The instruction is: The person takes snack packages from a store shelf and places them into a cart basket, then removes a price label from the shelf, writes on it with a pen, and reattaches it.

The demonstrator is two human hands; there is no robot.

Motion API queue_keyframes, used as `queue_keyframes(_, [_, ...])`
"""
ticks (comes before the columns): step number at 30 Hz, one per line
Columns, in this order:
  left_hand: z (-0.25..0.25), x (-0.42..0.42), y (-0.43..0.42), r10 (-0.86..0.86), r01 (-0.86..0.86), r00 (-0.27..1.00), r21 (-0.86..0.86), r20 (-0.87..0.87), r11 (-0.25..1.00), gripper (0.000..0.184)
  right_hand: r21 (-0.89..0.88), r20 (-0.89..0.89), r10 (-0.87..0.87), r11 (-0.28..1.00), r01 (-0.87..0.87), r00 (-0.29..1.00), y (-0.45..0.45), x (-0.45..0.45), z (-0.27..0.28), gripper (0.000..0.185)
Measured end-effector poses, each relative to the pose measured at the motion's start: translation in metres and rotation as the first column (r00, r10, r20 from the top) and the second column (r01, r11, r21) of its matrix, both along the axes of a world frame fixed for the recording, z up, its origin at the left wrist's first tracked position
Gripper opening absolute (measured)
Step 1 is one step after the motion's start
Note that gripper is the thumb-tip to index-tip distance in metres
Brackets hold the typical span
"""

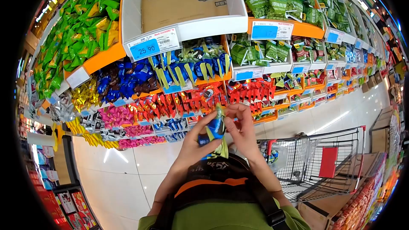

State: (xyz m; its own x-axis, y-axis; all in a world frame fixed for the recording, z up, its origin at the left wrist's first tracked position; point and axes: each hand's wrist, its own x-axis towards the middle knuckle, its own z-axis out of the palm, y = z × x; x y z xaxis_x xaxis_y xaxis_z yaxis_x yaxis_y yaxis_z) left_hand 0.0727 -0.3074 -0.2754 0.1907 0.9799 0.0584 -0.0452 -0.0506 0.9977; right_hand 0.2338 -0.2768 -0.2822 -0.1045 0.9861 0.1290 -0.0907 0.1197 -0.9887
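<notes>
In front of my body, my left hand (197,139) is closed around a blue and green wrapped snack packet (216,127). More blue and green wrapping shows below its fingers, so it may hold more than one piece. My right hand (242,128) is curled at the packet's upper right edge, thumb and fingertips pinched together against the wrapper. Ahead of both hands, similar blue packets with pale green ends (191,70) fill a shelf bin. Closest behind my fingers are red wrapped sweets (204,98).
A wire shopping cart (313,162) with a red panel stands to my right, a plastic bag (277,157) inside. Above the bins sits a cardboard box (179,2) in a white tray. Green packets (89,21) are heaped at left. Pale floor tiles (115,174) lie below.
</notes>
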Motion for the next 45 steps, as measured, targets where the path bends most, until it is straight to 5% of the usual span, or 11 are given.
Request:
queue_keyframes(1, [-0.004, 0.001, 0.001, 0.076, -0.056, 0.985, 0.131, -0.154, 0.99, 0.073, 0.112, 0.083, -0.079, 0.991, 0.07, 0.993, -0.001, -0.005, -0.003, 0.035])
queue_keyframes(3, [-0.009, 0.008, 0.005, 0.264, -0.088, 0.877, 0.406, -0.402, 0.909, 0.07, 0.207, 0.213, 0.057, 0.973, -0.102, 0.975, 0.001, 0.004, -0.003, 0.044])
queue_keyframes(7, [0.01, 0.009, 0.006, 0.066, 0.015, 0.855, 0.152, -0.514, 0.988, 0.065, 0.101, 0.228, 0.14, 0.981, -0.167, 0.963, -0.006, 0.005, 0.001, 0.046])
queue_keyframes(8, [0.011, 0.009, 0.007, 0.082, 0.077, 0.822, 0.252, -0.564, 0.965, 0.069, 0.032, 0.207, 0.133, 0.989, -0.142, 0.969, -0.007, 0.006, 0.002, 0.045])
queue_keyframes(13, [0.026, 0.007, 0.002, 0.103, -0.101, 0.994, 0.079, -0.029, 0.992, 0.064, -0.172, -0.338, 0.089, 0.973, -0.155, 0.937, -0.003, 0.014, 0.01, 0.046])
queue_keyframes(25, [0.024, -0.004, -0.005, 0.058, -0.049, 0.991, 0.07, -0.122, 0.996, 0.055, -0.098, -0.349, 0.082, 0.988, -0.123, 0.934, -0.01, 0.009, 0.044, 0.059])
queue_keyframes(28, [0.024, -0.005, -0.007, 0.058, -0.051, 0.994, 0.072, -0.095, 0.996, 0.056, -0.053, -0.28, 0.21, 0.971, -0.233, 0.937, -0.008, 0.016, 0.04, 0.059])
queue_keyframes(34, [0.028, -0.004, -0.009, 0.061, -0.058, 0.996, 0.047, -0.06, 0.997, 0.057, -0.023, -0.3, 0.188, 0.979, -0.204, 0.935, -0.011, 0.014, 0.045, 0.034])
queue_keyframes(37, [0.037, 0.002, -0.007, 0.142, -0.142, 0.99, 0.002, -0.002, 0.99, 0.061, -0.143, -0.422, 0.051, 0.982, -0.122, 0.905, -0.014, 0.01, 0.03, 0.018])
queue_keyframes(41, [0.035, 0.002, -0.007, 0.145, -0.145, 0.989, 0.043, -0.005, 0.989, 0.061, -0.174, -0.603, -0.094, 0.985, -0.016, 0.792, -0.01, 0.006, 0.021, 0.03])
queue_keyframes(45, [0.031, -0.002, -0.01, 0.082, -0.071, 0.995, -0.172, 0.058, 0.983, 0.051, -0.257, -0.66, -0.214, 0.965, 0.052, 0.72, -0.009, 0.004, 0.032, 0.03])
